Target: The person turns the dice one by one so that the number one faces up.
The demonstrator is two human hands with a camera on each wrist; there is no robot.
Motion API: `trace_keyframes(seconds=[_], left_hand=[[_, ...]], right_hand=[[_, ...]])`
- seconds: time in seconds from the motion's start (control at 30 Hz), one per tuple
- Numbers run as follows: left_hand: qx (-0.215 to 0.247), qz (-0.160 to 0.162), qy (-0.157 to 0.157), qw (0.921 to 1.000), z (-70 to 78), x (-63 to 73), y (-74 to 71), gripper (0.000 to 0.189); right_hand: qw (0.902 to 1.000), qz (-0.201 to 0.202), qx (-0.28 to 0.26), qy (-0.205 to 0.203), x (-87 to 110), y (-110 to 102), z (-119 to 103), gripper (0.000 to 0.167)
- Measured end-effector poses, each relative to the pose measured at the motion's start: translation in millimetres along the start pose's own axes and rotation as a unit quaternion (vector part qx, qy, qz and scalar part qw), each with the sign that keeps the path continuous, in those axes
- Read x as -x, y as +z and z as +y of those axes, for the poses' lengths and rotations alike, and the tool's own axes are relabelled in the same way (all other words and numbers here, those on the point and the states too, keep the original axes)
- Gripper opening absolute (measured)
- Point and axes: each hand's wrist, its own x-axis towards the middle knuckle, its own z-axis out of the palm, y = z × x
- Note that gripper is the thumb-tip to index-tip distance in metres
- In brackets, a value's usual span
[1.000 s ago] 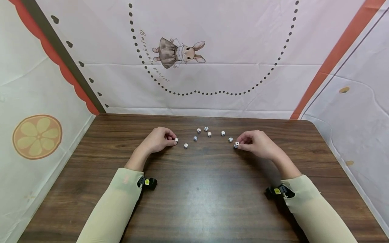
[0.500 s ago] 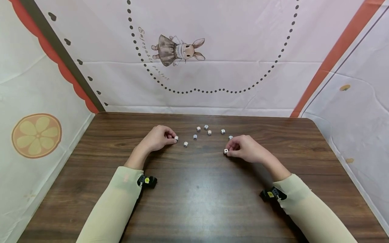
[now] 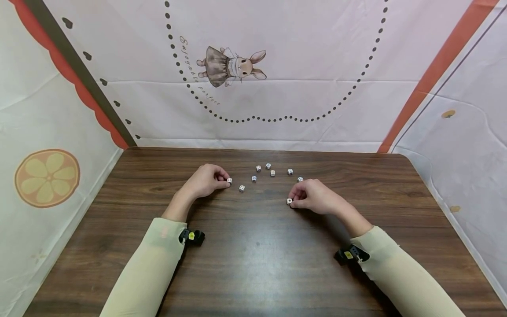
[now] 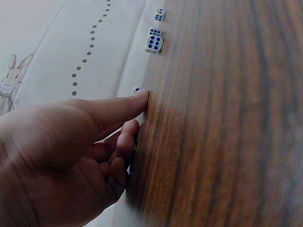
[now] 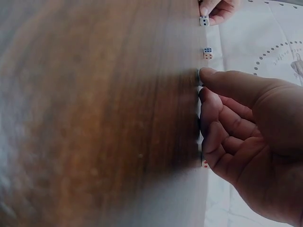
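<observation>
In the head view my left hand [image 3: 206, 181] pinches a small white die [image 3: 229, 181] between thumb and fingers, low at the wood-grain table. My right hand [image 3: 317, 196] pinches another white die [image 3: 289, 201], its single large pip facing up. In the right wrist view my thumb [image 5: 232, 82] hides most of that die. The left thumb [image 4: 118, 111] likewise covers nearly all of its die in the left wrist view. Nearest to the left hand lies a loose die [image 3: 242, 188]. Another die [image 3: 300, 179] sits just behind the right fingers.
Several more dice lie scattered between the hands toward the back, among them one die [image 3: 254, 178] at centre left and one die [image 3: 290, 171] at right. The brown table [image 3: 257, 264] ends at a printed cloth backdrop [image 3: 301, 88]. Cloth walls stand on both sides.
My right hand has moved left and toward me, bringing its die from beside the rightmost loose die to nearer the middle. The left hand has stayed in place with its die.
</observation>
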Motion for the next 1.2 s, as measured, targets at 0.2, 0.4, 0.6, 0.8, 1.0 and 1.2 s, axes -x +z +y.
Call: trace_keyframes(seconds=[0.2, 0.4, 0.6, 0.8, 1.0, 1.2], left_hand=[[0.001, 0.0, 0.001, 1.0, -0.5, -0.3, 0.2, 0.011], [0.006, 0.002, 0.0, 1.0, -0.5, -0.3, 0.7, 0.01], [0.005, 0.003, 0.001, 1.0, -0.2, -0.9, 1.1, 0.01], [0.004, 0.006, 0.003, 1.0, 0.3, -0.8, 1.4, 0.01], [0.006, 0.006, 0.003, 1.0, 0.4, -0.5, 1.5, 0.01], [0.006, 0.007, 0.002, 1.0, 1.4, 0.3, 1.2, 0.01]], right_hand=[[0.9999, 0.013, -0.004, -0.001, 3.9, -3, 2, 0.011], [0.9987, 0.051, -0.007, 0.003, 13.2, -16, 11, 0.016], [0.9963, 0.081, -0.008, 0.027, 20.3, -27, 23, 0.019], [0.9953, 0.09, 0.01, 0.036, 20.1, -32, 32, 0.021], [0.9955, 0.082, 0.033, 0.034, 13.2, -31, 36, 0.022], [0.996, 0.069, 0.04, 0.04, 6.7, -30, 37, 0.022]])
